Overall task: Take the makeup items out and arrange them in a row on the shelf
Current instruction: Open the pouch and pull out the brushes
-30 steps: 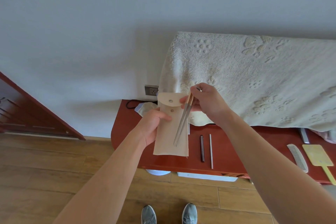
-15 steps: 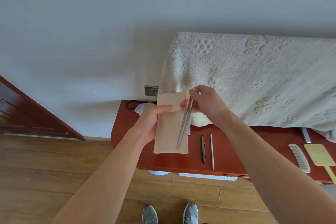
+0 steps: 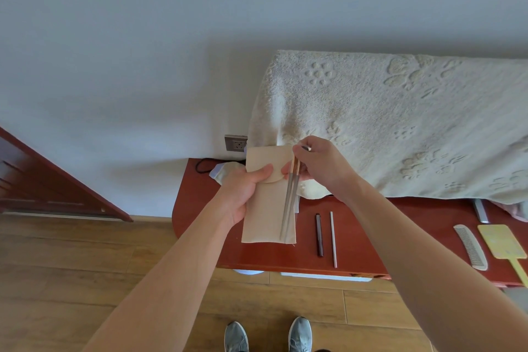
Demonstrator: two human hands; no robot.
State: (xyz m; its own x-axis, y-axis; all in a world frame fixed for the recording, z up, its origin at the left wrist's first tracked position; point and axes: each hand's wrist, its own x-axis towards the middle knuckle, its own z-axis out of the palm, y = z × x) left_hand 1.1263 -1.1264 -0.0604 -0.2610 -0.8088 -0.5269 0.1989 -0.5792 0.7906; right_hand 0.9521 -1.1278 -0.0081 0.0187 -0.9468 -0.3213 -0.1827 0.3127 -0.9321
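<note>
Red shelf (image 3: 194,188) by the wall has a dark pencil (image 3: 319,234) & pale stick (image 3: 333,237) laid parallel; just left, L hand (image 3: 243,188) grips the beige pouch (image 3: 265,217), while R hand (image 3: 317,163) pinches the tops of two slim makeup sticks (image 3: 290,203), long axis hanging down the pouch front.

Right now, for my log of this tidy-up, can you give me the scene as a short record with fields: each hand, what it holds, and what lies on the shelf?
left hand: grips the beige pouch by its left edge
right hand: pinches two thin sticks by their top ends
two thin sticks: side by side, hanging down across the pouch's front
shelf: red-brown; a dark stick and a pale stick lie parallel, apart
further right: a comb beside a yellow paddle
</note>
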